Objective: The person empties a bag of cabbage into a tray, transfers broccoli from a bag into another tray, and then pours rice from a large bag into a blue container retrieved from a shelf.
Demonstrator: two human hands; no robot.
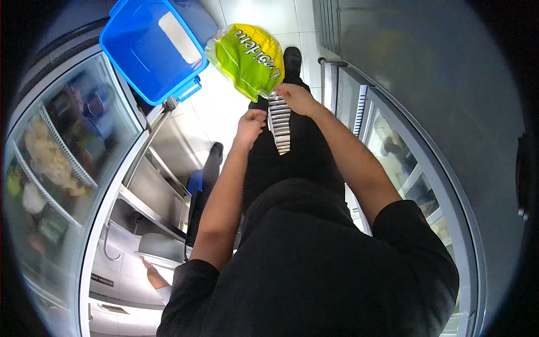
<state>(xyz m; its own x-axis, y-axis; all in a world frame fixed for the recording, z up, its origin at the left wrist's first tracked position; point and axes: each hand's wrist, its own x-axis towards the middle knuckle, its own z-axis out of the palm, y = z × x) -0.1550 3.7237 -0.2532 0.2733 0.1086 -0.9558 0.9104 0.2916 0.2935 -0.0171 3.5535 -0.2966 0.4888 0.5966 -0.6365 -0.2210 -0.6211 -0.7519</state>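
Two bare hands are at the green-and-yellow bag (241, 59), just beside the blue tub (147, 48). Your right hand (296, 99) pinches its near edge; your left hand (250, 128) is curled, its grip unclear. Such slack plastic calls for steady, two-sided support.

White floor tiles (256, 16) lie between glass-fronted cabinets (106, 106), seemingly refrigerators, their contents blurred.
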